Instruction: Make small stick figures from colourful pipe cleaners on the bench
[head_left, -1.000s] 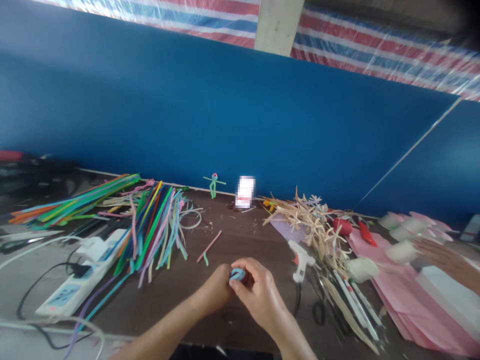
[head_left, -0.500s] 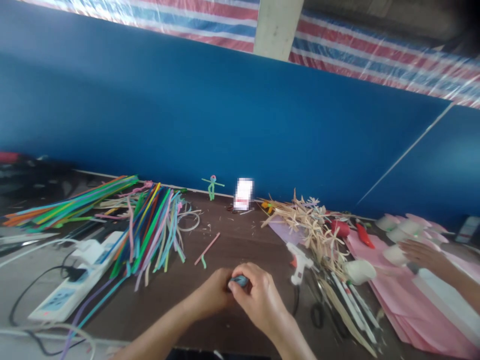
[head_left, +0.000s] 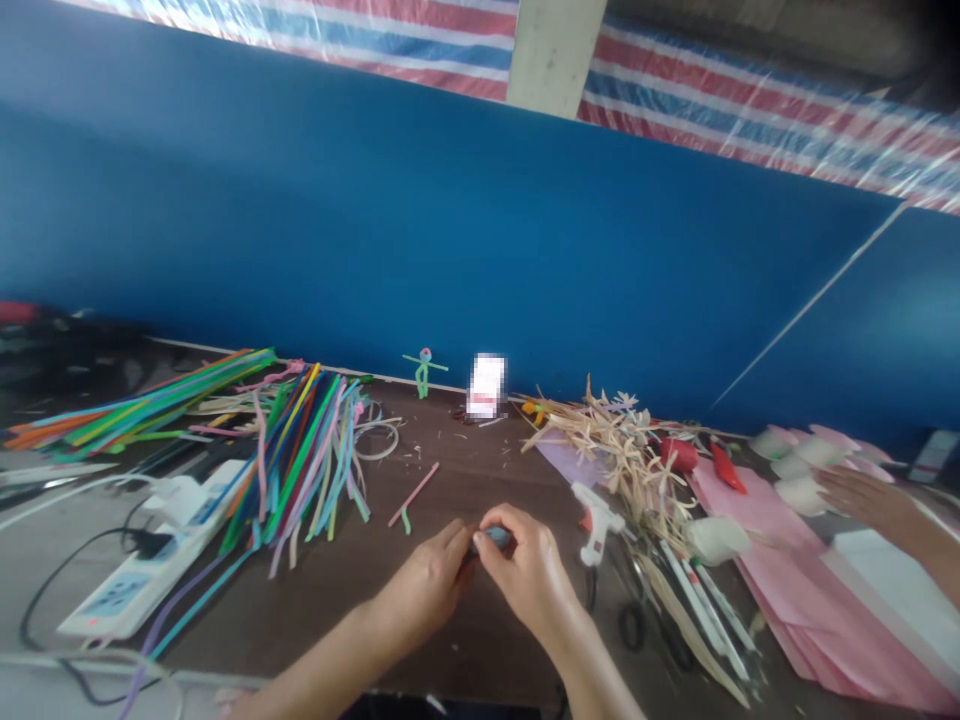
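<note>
In front of me, over the dark table, my right hand (head_left: 525,557) pinches a small, rounded light-blue piece (head_left: 496,538) between thumb and forefinger. Its kind is mostly hidden by the fingers. My left hand (head_left: 435,570) meets it from the other side, fingers curled together against the same piece. Just beyond the hands lie a pink pipe cleaner (head_left: 414,494) and a short green one (head_left: 406,520). A little green pipe-cleaner figure (head_left: 424,374) with a blue head stands at the back near the blue wall.
Colourful pipe cleaners (head_left: 300,470) and a white power strip (head_left: 142,575) lie left. On the right are a white glue gun (head_left: 598,525), dried straw-like flowers (head_left: 622,450), scissors (head_left: 631,628) and pink sheets (head_left: 780,590). Another person's hand (head_left: 862,500) rests by white cups (head_left: 799,493). A blurred-out bright panel (head_left: 486,385) stands behind.
Both hands have shifted slightly right and away from me. The light-blue piece has turned between the fingers, and the left hand's fingers now show more. The other person's hand has moved slightly right.
</note>
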